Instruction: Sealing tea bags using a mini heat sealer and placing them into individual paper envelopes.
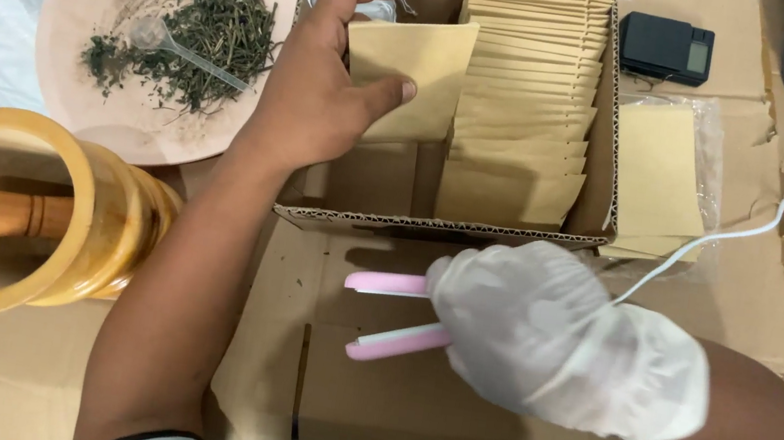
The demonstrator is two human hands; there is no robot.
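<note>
as the bare left hand [311, 104] pinches a light, floppy kraft envelope [411, 76] by its edge, the gloved right hand [563, 338] grips the pink heat sealer [387, 313].

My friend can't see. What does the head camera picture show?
The left hand holds a tan paper envelope over a cardboard box of envelopes, while the gloved right hand holds a pink heat sealer. A plate of dried herbs and wooden mortar sit left.

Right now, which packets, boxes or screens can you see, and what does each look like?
Cardboard box: centre top, brown, open.
Paper packets: tan, stacked inside box.
Single packet: tan, held by left hand.
Bagged packets: right of box, clear wrap.
Small scale: top right, black, grey screen.
</note>
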